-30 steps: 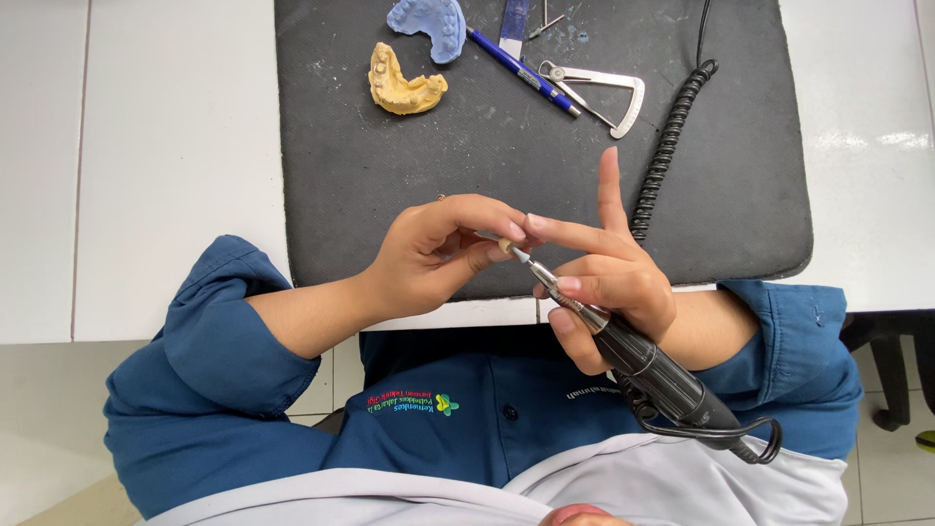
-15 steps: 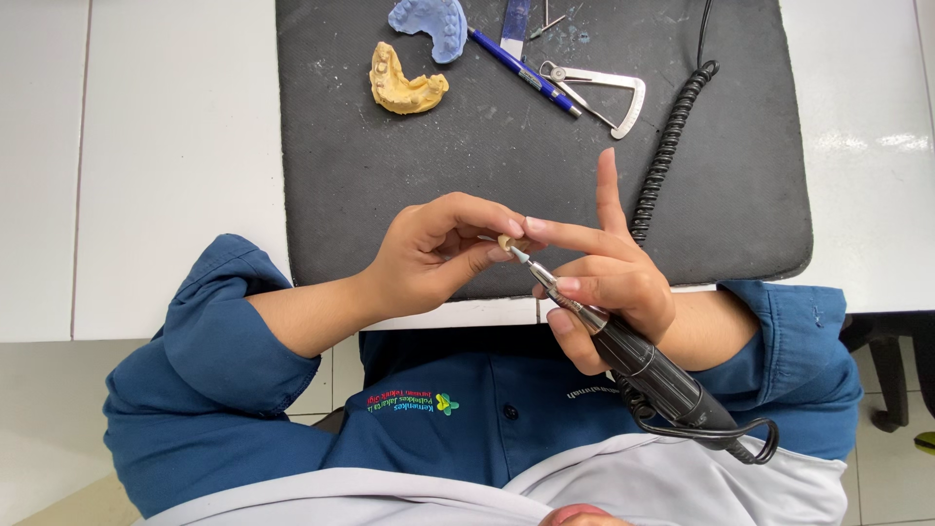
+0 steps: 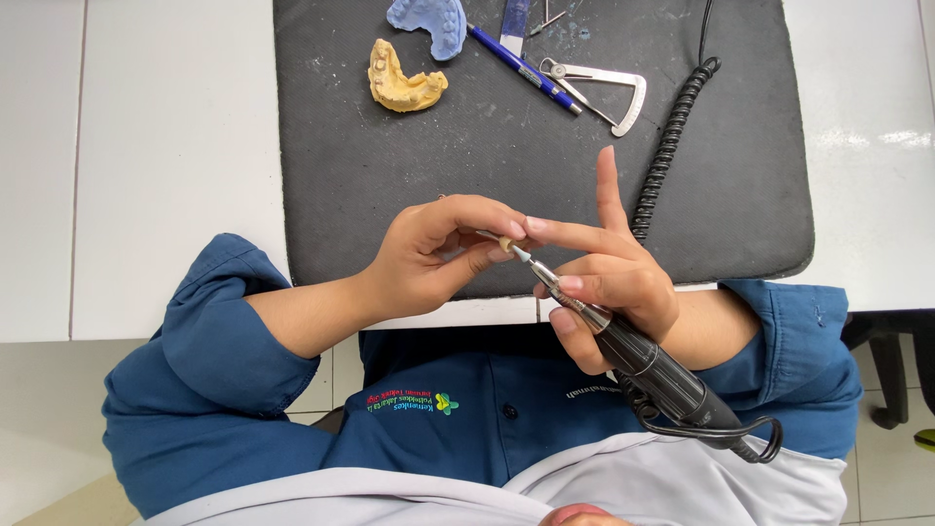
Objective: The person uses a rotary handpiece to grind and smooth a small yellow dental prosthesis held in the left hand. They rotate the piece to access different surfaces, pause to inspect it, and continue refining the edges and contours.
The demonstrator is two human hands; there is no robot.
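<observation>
White bench (image 3: 146,146) with a dark mat (image 3: 390,195) on it, seen from above over a blue shirt. At the mat's far edge: yellow cast (image 3: 404,83), blue cast (image 3: 429,19) just behind it, pen (image 3: 526,70), metal caliper (image 3: 609,93), coiled cord (image 3: 672,146) running down the right side. Above the mat's near edge, both hands close together in the air. Left hand (image 3: 419,258): curled, thumb and forefinger pressed on a small tan piece (image 3: 505,244), other fingers tucked under. Right hand (image 3: 614,282): wrapped round a black handpiece (image 3: 653,365) in a pen-like hold, thumb and middle finger near its metal nose, one finger sticking straight up, another laid across to touch the left fingertips. Pale bur (image 3: 523,254) right at the piece, touching it or nearly so; cannot tell which. Piece mostly hidden by the fingertips, shape unclear. Probably very light, hard and brittle, and small enough to slip or flick away under the bur. Best held as here, pinched by its sides between two fingertips with only the worked face bare, the hands braced against each other for steadiness. Handpiece looks stiff and heavier at the back, with its cable looping below the wrist; best gripped near the nose for control.
</observation>
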